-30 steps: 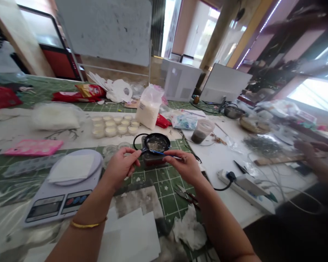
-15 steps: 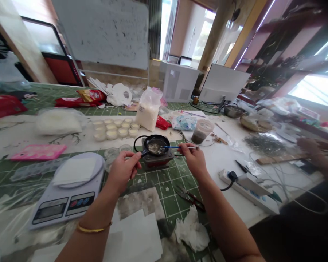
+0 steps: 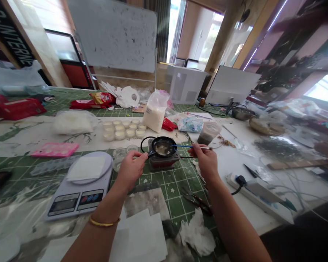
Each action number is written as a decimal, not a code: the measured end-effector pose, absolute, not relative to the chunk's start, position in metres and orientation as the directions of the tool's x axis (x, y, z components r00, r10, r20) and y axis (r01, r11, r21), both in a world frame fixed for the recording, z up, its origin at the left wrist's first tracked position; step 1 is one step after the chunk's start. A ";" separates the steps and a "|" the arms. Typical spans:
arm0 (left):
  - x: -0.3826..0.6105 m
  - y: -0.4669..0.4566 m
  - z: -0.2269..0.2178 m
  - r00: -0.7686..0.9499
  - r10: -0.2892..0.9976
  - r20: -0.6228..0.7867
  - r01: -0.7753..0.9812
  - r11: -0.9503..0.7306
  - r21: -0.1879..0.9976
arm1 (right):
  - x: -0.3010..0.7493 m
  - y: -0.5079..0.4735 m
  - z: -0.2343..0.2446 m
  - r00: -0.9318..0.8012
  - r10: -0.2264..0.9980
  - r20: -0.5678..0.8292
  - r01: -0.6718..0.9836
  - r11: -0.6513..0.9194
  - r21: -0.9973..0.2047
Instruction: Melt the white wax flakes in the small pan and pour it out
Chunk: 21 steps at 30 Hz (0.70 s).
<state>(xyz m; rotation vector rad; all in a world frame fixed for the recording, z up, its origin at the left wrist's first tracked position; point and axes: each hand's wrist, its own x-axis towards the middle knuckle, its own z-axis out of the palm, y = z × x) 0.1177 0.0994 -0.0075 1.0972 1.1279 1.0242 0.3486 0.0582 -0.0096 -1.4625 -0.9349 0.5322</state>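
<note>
My left hand (image 3: 131, 170) grips the short handle of a small black pan (image 3: 161, 147), which sits on a compact electric hot plate (image 3: 164, 162). A pale, cloudy substance lies in the bottom of the pan. My right hand (image 3: 205, 162) pinches a thin blue-and-white stick (image 3: 192, 147) and holds it level. Its blue end reaches the pan's right rim, and I cannot tell whether it touches the pan. A black cord (image 3: 144, 143) loops behind the pan. A gold bangle circles my left wrist.
A digital kitchen scale (image 3: 79, 193) stands left of my left hand. Several small cups of pale wax (image 3: 120, 131) and a bag of white granules (image 3: 155, 116) lie beyond the pan. Pliers (image 3: 196, 201), crumpled tissue (image 3: 197, 234) and a power strip (image 3: 258, 196) lie nearby. A co-worker's hand (image 3: 325, 151) shows far right.
The whole scene has shifted right and the view has turned slightly. The stick has risen from across the pan to level at its rim. My left hand still holds the pan.
</note>
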 end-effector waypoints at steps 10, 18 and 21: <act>0.117 0.102 -0.010 0.131 0.975 -0.178 0.016 0.178 0.984 | 0.362 0.073 -0.007 0.651 0.729 0.213 0.267 0.042 -0.963; 0.115 0.104 -0.011 0.122 0.978 -0.172 0.056 0.166 0.985 | 0.341 0.080 -0.018 0.550 0.808 0.213 0.303 0.045 -0.952; 0.114 0.106 -0.011 0.107 0.979 -0.175 0.064 0.169 0.984 | 0.360 0.069 -0.015 0.631 0.732 0.258 0.334 0.044 -0.942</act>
